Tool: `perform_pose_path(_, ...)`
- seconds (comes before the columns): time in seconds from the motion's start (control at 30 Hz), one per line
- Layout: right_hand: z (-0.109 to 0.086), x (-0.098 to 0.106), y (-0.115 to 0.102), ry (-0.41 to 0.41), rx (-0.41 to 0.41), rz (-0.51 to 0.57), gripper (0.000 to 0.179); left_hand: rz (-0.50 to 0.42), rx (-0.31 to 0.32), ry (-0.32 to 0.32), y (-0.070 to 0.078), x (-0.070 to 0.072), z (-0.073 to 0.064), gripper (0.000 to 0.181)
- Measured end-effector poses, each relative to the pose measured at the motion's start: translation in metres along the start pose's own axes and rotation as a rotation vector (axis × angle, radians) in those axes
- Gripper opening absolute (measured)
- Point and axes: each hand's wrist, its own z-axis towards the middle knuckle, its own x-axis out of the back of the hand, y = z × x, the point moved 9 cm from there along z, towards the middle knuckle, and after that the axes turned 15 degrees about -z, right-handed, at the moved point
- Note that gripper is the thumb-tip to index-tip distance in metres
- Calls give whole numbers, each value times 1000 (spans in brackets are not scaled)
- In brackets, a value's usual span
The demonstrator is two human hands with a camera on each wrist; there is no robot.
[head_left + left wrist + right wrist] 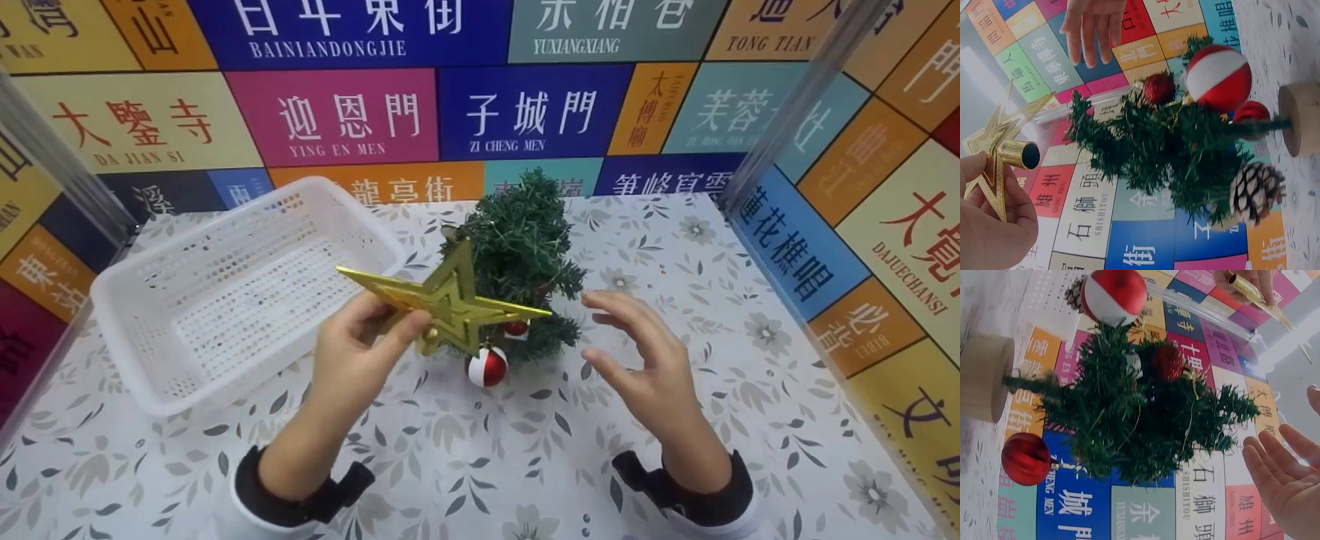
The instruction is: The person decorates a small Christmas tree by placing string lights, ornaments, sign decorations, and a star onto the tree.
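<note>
A gold star tree topper (448,306) is pinched between the thumb and fingers of my left hand (367,341). Its hollow tube (1022,155) shows in the left wrist view, pointing toward the treetop and apart from it. Behind the star stands a small green Christmas tree (529,232) on a round wooden base (1304,119). On it hang a red-and-white ball (487,367), a glittery red ball (1168,361), a shiny red ball (1026,459) and a pine cone (1255,193). My right hand (649,360) is held beside the tree, fingers loosely bent, holding nothing.
A white perforated plastic basket (139,360) lies left of the tree. Flower-patterned cloth (525,465) covers the table. Panels with coloured lettered blocks (337,116) stand behind and at the sides, with clear corner posts (795,97).
</note>
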Motion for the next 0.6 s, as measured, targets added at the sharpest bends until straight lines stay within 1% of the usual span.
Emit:
perform_pose_path(0.07, -2, -8, -7, -30, 23, -3, 44, -21, 1, -26, -4, -10, -4, 33)
perform_pose_path(0.13, -4, -17, -13, -66, 28, -9, 46, -32, 4, -51, -9, -20, -6, 30)
perform_pose_path(0.2, -6, -25, -16, -103, 23, -10, 49, -24, 0, -70, -13, -28, -8, 25)
perform_pose_path(0.27, -8, -32, -20, -124, 25, -11, 50, -14, -9, -93, -17, -35, -9, 21)
perform_pose_path(0.33, -9, -37, -22, -125, 32, -3, 49, 0, -15, -113, -20, -41, -11, 19)
perform_pose_path(0.4, -9, -40, -24, -118, 27, 29, 46, -3, -8, -138, -25, -47, -12, 19)
perform_pose_path(0.53, -9, -43, -23, -84, -16, 90, 38, -17, 36, -182, -36, -57, -15, 20)
perform_pose_path(0.6, -8, -41, -23, -49, -26, 73, 34, -21, 64, -192, -41, -60, -15, 22)
